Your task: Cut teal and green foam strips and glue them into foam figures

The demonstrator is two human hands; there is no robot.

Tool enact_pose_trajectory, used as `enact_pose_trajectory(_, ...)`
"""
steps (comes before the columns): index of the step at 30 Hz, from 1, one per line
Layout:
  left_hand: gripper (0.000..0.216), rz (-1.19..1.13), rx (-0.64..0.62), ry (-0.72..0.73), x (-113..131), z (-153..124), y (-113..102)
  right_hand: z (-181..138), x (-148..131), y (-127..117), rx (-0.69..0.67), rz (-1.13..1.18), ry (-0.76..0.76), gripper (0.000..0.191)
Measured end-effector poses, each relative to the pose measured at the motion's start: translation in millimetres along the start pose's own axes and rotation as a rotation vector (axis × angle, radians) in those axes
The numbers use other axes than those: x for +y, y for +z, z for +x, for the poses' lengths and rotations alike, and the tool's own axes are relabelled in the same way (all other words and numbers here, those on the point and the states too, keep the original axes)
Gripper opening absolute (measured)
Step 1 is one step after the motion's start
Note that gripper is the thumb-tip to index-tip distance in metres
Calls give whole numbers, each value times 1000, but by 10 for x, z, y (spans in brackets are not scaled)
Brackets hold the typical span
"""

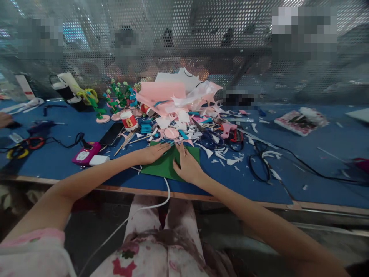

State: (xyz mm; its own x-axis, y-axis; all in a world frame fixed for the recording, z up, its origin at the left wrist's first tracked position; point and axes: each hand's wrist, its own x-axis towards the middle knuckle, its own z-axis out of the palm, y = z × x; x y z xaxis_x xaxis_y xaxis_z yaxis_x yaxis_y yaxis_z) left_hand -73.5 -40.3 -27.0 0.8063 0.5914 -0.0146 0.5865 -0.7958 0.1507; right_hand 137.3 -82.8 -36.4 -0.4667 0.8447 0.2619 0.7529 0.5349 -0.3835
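A green sheet of paper [161, 167] lies flat on the blue table [317, 181] near its front edge. My left hand [152, 152] rests at the sheet's far left corner, fingers stretched out flat. On the sheet's middle my right hand [186, 166] presses down with its fingers spread and pointing away from me. Neither hand holds anything. Just beyond the sheet lies a heap of pink and white paper scraps [175, 104].
A red-and-white paper cup [128, 120], a black phone [111, 134], a pink device [85, 153] with a white charger cable, scissors [210, 138], a pink glue gun [227, 129], black cables [259, 165] and green paper flowers [118, 98] crowd the table. A perforated screen stands behind.
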Motion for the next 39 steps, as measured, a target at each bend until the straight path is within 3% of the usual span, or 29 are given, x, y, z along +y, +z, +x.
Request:
enact_pose_trajectory(11, 48, 82, -46, 37, 69, 12, -107, 66, -151, 25, 7, -96, 131, 79)
enact_pose_trajectory(15, 48, 109, -53, 54, 55, 25, -124, 92, -167, 50, 19, -93, 96, 83)
enact_pose_trajectory(22, 51, 122, -50, 39, -4, -4, -110, 72, -59, -47, -60, -90, 53, 87)
enact_pose_trajectory(35, 56, 139, -81, -67, 173, 49, -223, -105, 261, -252, -20, -45, 72, 74)
enact_pose_trajectory(39, 64, 96, -52, 9, 243, 189, -197, -104, 284, -202, 19, -19, 44, 77)
